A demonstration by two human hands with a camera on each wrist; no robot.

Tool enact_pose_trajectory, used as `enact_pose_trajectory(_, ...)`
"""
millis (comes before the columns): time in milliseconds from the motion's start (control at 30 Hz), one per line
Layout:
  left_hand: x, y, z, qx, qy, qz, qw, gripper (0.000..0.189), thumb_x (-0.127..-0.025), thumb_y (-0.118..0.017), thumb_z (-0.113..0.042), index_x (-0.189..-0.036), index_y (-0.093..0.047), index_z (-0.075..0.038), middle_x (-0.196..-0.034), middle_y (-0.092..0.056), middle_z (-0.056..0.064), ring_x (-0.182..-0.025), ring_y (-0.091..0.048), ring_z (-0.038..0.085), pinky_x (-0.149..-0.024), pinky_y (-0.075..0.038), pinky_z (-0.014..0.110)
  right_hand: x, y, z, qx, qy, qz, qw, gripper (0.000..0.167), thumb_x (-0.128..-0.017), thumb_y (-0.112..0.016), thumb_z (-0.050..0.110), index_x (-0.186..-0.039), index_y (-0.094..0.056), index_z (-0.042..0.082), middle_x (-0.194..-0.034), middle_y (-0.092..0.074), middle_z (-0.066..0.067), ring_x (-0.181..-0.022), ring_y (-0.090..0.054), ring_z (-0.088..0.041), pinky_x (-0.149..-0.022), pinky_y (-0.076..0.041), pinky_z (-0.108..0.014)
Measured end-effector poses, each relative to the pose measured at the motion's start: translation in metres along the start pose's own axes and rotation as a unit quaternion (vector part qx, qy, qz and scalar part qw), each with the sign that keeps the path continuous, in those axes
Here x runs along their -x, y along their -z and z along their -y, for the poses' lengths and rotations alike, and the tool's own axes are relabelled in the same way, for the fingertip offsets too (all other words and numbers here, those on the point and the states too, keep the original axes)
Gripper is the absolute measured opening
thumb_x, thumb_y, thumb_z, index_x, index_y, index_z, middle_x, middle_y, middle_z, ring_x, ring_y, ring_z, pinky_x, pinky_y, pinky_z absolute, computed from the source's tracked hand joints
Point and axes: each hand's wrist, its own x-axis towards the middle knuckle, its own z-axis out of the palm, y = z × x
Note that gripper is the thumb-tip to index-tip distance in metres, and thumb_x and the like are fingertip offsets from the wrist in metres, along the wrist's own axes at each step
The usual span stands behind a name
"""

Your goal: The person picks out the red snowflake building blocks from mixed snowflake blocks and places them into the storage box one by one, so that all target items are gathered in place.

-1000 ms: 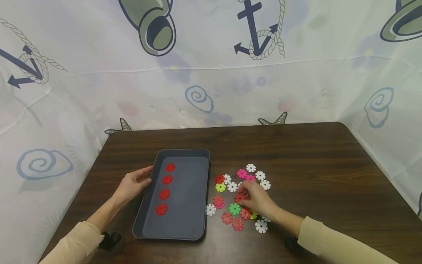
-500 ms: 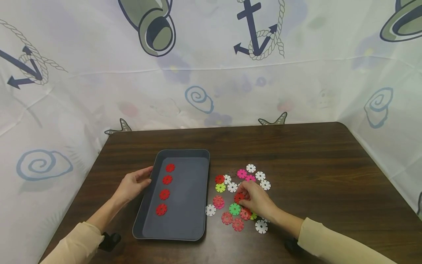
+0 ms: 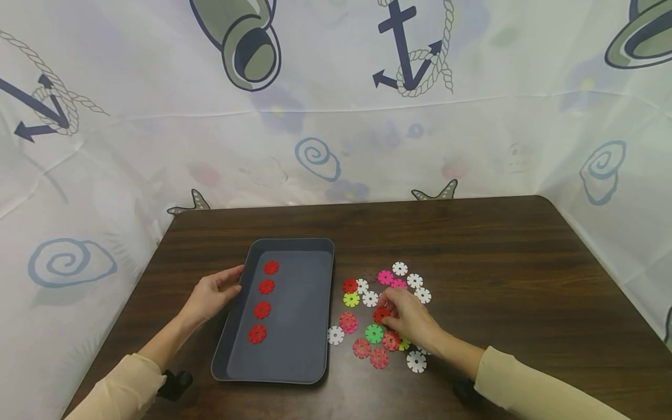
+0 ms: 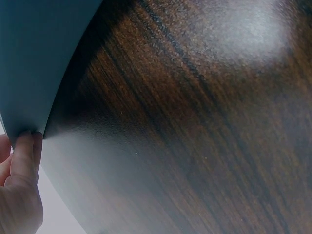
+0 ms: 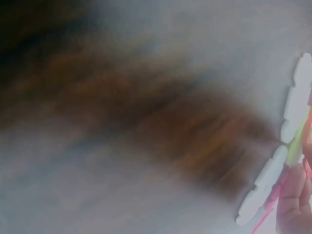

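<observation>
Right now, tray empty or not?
Not empty: four red notched discs lie in a column inside the gray tray, nearer its left side.

Tray (image 3: 301,326), right half: room beside the red discs (image 3: 262,309)
Left rim: left hand (image 3: 212,294) blocks it
Gap by tray: white disc (image 3: 335,335) sits there
Table (image 3: 504,256), far right: plenty of room

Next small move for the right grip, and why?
Probably lift the red disc toward the tray: the right grip seems to pinch it, four matching red discs stand in a column there, bare tray floor shows beyond the column's near end, and the left grip touches the tray's left edge.
</observation>
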Motion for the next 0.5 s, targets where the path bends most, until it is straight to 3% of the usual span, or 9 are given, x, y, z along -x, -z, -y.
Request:
enact_pose_trajectory(267, 0.0013, 0.0000, -0.0003, -0.004, 0.009, 0.004, 0.9999, 0.050, -0.093, -0.054, -0.002, -0.140, -0.038, 0.006, -0.136, -0.045, 0.029, -0.121, -0.049, 0.040, -0.086, -0.052, 0.028, -0.0010, 0.0042, -0.0029, -0.028, 0.007, 0.012, 0.9995, 0.021, -0.074, -0.073, -0.006, -0.088, -0.063, 0.006, -0.077, -0.059, -0.002, -0.069, -0.052, -0.009, -0.059, -0.047, -0.019)
enact_pose_trajectory(500, -0.0001, 0.0004, 0.0003, -0.007, 0.007, 0.003, 1.0000, 0.050, -0.093, -0.054, -0.002, -0.140, -0.038, 0.006, -0.136, -0.046, 0.029, -0.121, -0.049, 0.040, -0.086, -0.052, 0.027, -0.0045, 0.0073, -0.0040, -0.064, -0.026, 0.023, 0.9974, 0.019, -0.076, -0.072, -0.004, -0.090, -0.063, 0.006, -0.076, -0.057, 0.000, -0.068, -0.053, -0.009, -0.060, -0.048, -0.020)
